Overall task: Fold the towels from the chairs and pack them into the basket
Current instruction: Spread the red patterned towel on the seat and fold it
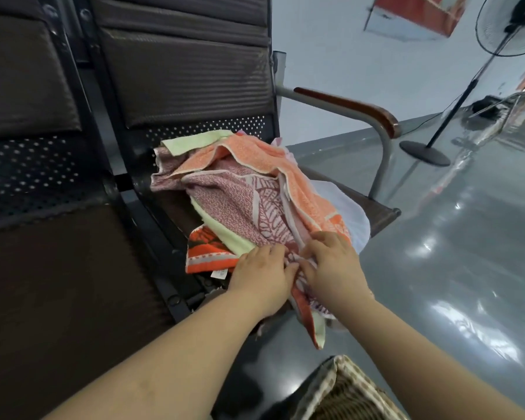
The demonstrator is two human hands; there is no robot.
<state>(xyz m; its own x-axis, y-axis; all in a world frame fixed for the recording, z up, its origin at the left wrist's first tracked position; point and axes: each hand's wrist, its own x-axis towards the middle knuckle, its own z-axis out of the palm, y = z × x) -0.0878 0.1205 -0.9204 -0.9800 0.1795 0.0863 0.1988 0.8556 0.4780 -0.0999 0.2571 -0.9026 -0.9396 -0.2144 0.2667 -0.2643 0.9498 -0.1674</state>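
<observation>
Towels: a loose heap [249,189] lies on the seat of the right-hand chair, spilling over its front edge.
Top layer: an orange towel [264,159] drapes across the back and right side of the heap; a maroon leaf-patterned towel [249,204] lies in the middle.
Lower layers: a pale green towel [194,142] shows at the back and again under the maroon one; a bright orange-red towel [206,253] with a small white tag sits at the front left edge.
Left hand: the left hand [262,275] lies palm down on the front of the heap, fingers curled into the cloth.
Right hand: the right hand [334,265] pinches a fold of the maroon towel, fingertips meeting those of the left.
Basket: a woven basket [346,392] with a patterned cloth rim stands on the floor below the hands, near the chair's front.
Chair: dark padded chair [182,71] with a wooden armrest [352,107] on its right; a second seat adjoins on the left.
Surroundings: a glossy grey floor [452,268] and a standing fan [509,25] at upper right.
</observation>
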